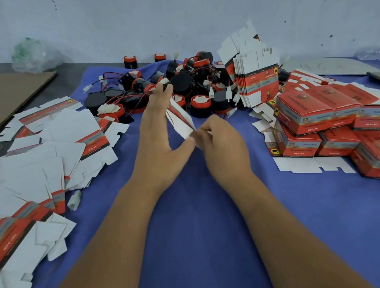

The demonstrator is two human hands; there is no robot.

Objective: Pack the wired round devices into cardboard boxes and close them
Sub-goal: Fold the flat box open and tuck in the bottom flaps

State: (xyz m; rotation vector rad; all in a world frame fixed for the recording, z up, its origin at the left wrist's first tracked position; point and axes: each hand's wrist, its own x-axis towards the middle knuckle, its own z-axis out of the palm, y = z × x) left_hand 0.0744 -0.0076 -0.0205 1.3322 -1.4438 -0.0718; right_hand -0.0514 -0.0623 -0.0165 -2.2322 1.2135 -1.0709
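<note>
A packing workshop: piled flat cartons (42, 162), closed boxes (324, 113), loose wired devices (177, 85).

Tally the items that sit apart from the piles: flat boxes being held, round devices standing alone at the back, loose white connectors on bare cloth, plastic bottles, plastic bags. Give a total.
Flat box being held: 1
Round devices standing alone at the back: 2
Loose white connector on bare cloth: 1
Plastic bottle: 1
Plastic bag: 1
Total: 6
</note>
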